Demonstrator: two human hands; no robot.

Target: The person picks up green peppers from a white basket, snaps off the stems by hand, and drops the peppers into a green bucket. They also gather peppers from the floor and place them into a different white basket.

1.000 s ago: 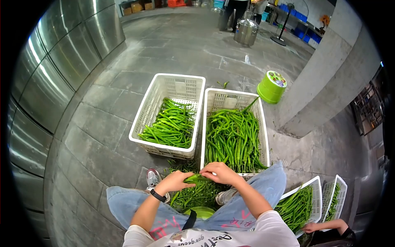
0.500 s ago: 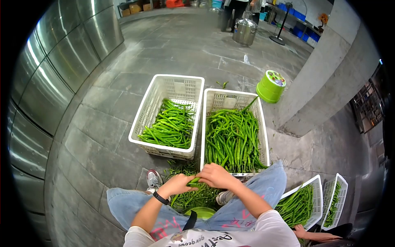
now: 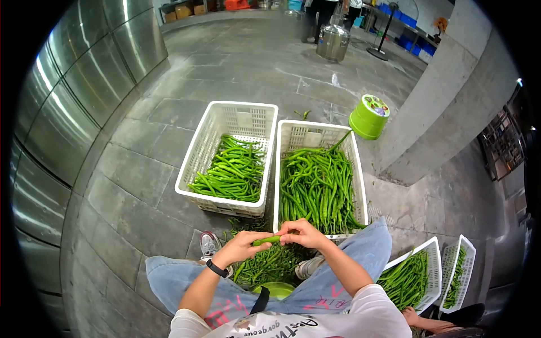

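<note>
Between my two hands, above the floor, is a green chili pepper (image 3: 267, 240). My left hand (image 3: 243, 246) is closed around its left part. The fingers of my right hand (image 3: 302, 233) pinch its right end. Under my hands lies a pile of green stems and scraps (image 3: 265, 266), between my shoes. In front stand two white plastic crates: the left crate (image 3: 194, 147) holds a smaller heap of green chili peppers (image 3: 231, 172), the right crate (image 3: 362, 186) a fuller heap of them (image 3: 318, 188).
At right, another person's hand (image 3: 410, 315) is at a tilted crate of peppers (image 3: 433, 276), with another crate (image 3: 466, 276) beside it. A green bucket (image 3: 366, 121) stands near a concrete pillar (image 3: 439, 112). Farther off are a metal pot (image 3: 333, 44) and people's legs (image 3: 320, 19).
My hands have risen slightly and the pepper between them now lies more level and shows more fully. My right hand has shifted a little right. The crates stay put.
</note>
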